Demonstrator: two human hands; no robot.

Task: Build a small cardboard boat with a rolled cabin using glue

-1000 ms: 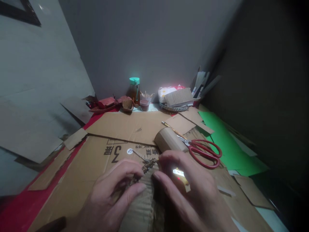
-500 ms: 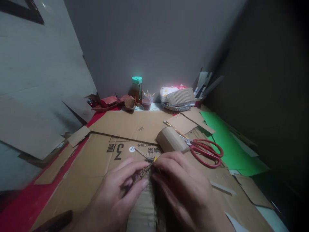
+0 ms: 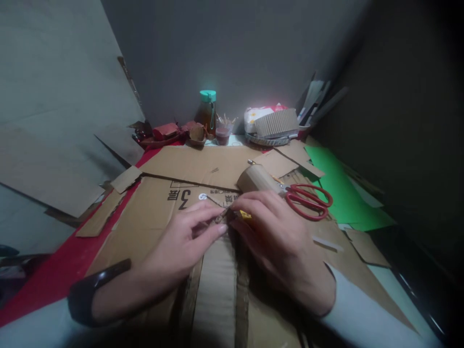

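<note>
Both my hands meet over the middle of the table. My left hand [image 3: 194,229] pinches a small, rough brown strip of cardboard [image 3: 218,220] between thumb and fingers. My right hand [image 3: 281,237] is closed at the strip's other end, fingertips pressed against it. A yellow-bodied tool [image 3: 245,214] pokes out among the right fingers; most of it is hidden, so its kind is unclear. Below the hands runs a long corrugated cardboard strip [image 3: 215,290]. Just beyond the right hand lie red-handled scissors [image 3: 308,202] and a curved cardboard piece [image 3: 259,179].
A large printed cardboard sheet [image 3: 145,212] covers the table over a red cloth [image 3: 65,270]. Green paper [image 3: 348,193] lies at the right. Along the back wall stand a bottle with a teal lid [image 3: 208,108], a small cup [image 3: 222,135] and a round tray [image 3: 266,141].
The view has tilted down, showing more of both forearms. The right fingers have turned over the strip's end; the tool's metal tip that showed before is now hidden.
</note>
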